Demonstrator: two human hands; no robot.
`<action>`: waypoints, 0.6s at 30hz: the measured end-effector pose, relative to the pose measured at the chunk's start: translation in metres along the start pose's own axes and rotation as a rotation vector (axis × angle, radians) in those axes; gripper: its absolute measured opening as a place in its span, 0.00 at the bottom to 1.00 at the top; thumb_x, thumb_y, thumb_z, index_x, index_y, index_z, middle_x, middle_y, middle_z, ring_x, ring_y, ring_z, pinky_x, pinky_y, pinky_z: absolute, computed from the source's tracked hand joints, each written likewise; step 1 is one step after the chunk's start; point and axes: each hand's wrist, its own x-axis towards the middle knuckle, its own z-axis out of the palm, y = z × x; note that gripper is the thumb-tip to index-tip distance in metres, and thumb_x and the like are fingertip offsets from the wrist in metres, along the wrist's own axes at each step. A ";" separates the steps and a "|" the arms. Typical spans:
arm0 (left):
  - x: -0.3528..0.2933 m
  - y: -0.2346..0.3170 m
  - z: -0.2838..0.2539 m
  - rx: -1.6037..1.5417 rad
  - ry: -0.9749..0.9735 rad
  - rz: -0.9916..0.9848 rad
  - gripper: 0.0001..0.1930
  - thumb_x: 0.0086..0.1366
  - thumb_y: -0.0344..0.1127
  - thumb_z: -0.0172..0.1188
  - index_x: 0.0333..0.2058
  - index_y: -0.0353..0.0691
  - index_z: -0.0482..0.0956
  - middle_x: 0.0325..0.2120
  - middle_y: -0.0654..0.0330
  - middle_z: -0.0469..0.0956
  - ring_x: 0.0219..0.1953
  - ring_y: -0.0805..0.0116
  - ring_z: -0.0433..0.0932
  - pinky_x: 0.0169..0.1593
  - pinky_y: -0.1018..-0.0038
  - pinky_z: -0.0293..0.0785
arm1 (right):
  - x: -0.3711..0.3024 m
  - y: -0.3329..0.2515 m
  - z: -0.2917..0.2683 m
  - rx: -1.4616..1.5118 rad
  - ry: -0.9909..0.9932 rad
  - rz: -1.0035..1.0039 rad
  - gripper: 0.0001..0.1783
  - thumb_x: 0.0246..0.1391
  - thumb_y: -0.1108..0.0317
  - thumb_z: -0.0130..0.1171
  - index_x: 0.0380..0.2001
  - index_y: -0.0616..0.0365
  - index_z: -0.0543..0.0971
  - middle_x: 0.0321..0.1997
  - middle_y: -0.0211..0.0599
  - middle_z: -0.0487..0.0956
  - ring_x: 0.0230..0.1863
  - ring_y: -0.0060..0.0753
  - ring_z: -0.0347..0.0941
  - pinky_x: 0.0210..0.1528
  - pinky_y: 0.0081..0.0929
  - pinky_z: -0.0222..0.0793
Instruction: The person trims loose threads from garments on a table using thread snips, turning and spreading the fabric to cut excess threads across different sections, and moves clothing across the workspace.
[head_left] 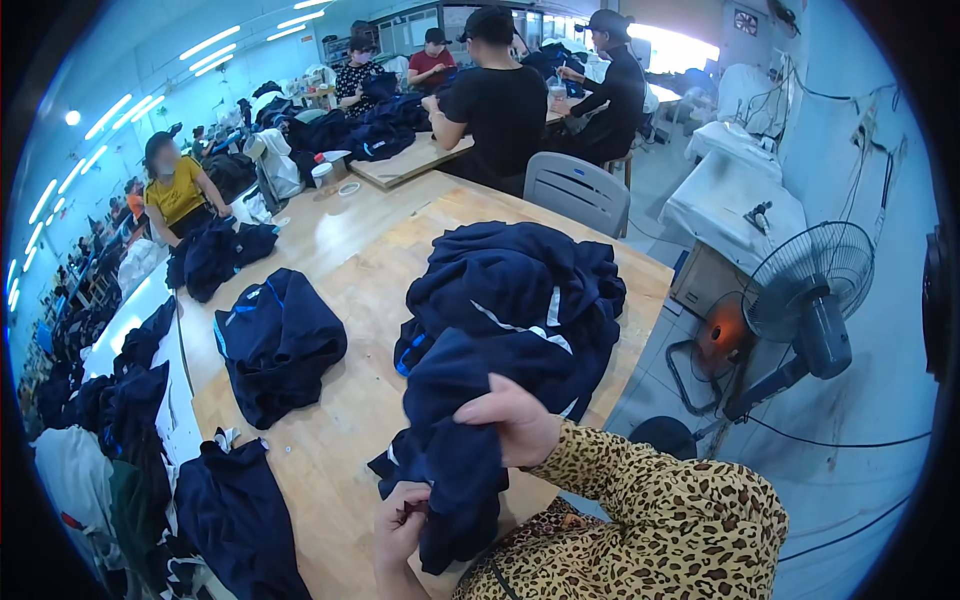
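Observation:
My right hand (520, 420) grips the upper part of a dark navy garment (455, 470) that hangs down in front of me. My left hand (400, 518) pinches the same garment's lower edge with the fingers closed. Both forearms wear leopard-print sleeves. Just behind the held garment lies a big pile of navy garments (515, 300) with white stripes on the wooden table (345, 430).
Another navy heap (280, 340) lies at table's left, more garments (235, 520) at the lower left edge. A grey chair (577, 190) stands at the table's far end. A floor fan (810, 300) stands right. Several people work at tables farther back.

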 end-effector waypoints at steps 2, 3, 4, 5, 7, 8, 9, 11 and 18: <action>0.008 0.004 0.010 -0.060 0.080 0.126 0.16 0.54 0.15 0.56 0.41 0.34 0.74 0.45 0.62 0.68 0.28 0.82 0.69 0.29 0.85 0.66 | -0.010 -0.014 0.007 -0.007 -0.074 -0.053 0.20 0.50 0.77 0.50 0.49 0.65 0.67 0.44 0.43 0.77 0.41 0.32 0.77 0.44 0.29 0.74; 0.015 0.014 0.016 -0.063 0.090 0.126 0.16 0.54 0.15 0.56 0.41 0.34 0.74 0.45 0.62 0.68 0.28 0.82 0.69 0.29 0.85 0.66 | -0.013 -0.018 0.008 0.000 -0.150 -0.097 0.23 0.50 0.77 0.50 0.51 0.66 0.65 0.46 0.44 0.75 0.44 0.34 0.76 0.48 0.31 0.73; 0.022 0.027 0.020 0.035 0.002 0.151 0.19 0.52 0.15 0.56 0.44 0.35 0.72 0.45 0.63 0.66 0.28 0.82 0.69 0.29 0.86 0.66 | -0.013 -0.018 0.010 -0.045 -0.140 -0.138 0.23 0.51 0.74 0.49 0.52 0.67 0.65 0.46 0.43 0.76 0.43 0.37 0.76 0.47 0.34 0.73; 0.025 0.033 0.022 0.132 -0.088 0.176 0.23 0.51 0.14 0.55 0.47 0.36 0.71 0.46 0.63 0.65 0.28 0.81 0.69 0.30 0.86 0.66 | -0.012 -0.017 0.004 -0.045 -0.140 -0.125 0.23 0.51 0.74 0.49 0.52 0.67 0.65 0.46 0.43 0.76 0.43 0.37 0.76 0.47 0.34 0.73; 0.032 0.012 0.023 -0.040 -0.109 -0.029 0.28 0.48 0.13 0.56 0.50 0.36 0.69 0.46 0.62 0.65 0.29 0.81 0.69 0.30 0.87 0.66 | -0.013 -0.015 -0.002 0.116 -0.062 -0.058 0.20 0.52 0.69 0.48 0.47 0.69 0.69 0.42 0.44 0.78 0.41 0.36 0.77 0.47 0.33 0.73; 0.035 0.014 0.018 0.057 0.082 0.058 0.27 0.47 0.14 0.57 0.49 0.36 0.70 0.47 0.63 0.65 0.29 0.81 0.69 0.30 0.86 0.66 | -0.006 -0.005 -0.006 0.143 -0.079 0.003 0.20 0.52 0.69 0.48 0.47 0.69 0.69 0.42 0.44 0.78 0.41 0.36 0.77 0.47 0.33 0.73; 0.046 0.014 0.026 0.129 0.218 0.147 0.27 0.46 0.14 0.58 0.48 0.36 0.71 0.47 0.63 0.65 0.28 0.81 0.69 0.30 0.86 0.66 | -0.007 -0.007 -0.001 0.151 -0.096 -0.041 0.20 0.53 0.67 0.48 0.47 0.67 0.70 0.43 0.44 0.78 0.42 0.36 0.77 0.47 0.33 0.73; 0.048 0.015 0.028 0.182 0.054 0.176 0.25 0.45 0.15 0.59 0.46 0.35 0.72 0.47 0.63 0.66 0.29 0.81 0.69 0.30 0.86 0.66 | -0.003 -0.010 0.007 0.183 -0.152 -0.115 0.20 0.54 0.64 0.47 0.48 0.65 0.70 0.44 0.42 0.78 0.42 0.36 0.77 0.46 0.33 0.74; 0.022 0.004 0.002 -0.067 0.260 -0.138 0.09 0.56 0.21 0.57 0.37 0.34 0.73 0.27 0.66 0.73 0.27 0.79 0.70 0.30 0.82 0.68 | 0.054 -0.008 0.033 0.165 0.215 -0.131 0.12 0.52 0.66 0.49 0.30 0.65 0.77 0.27 0.38 0.79 0.31 0.29 0.77 0.37 0.23 0.73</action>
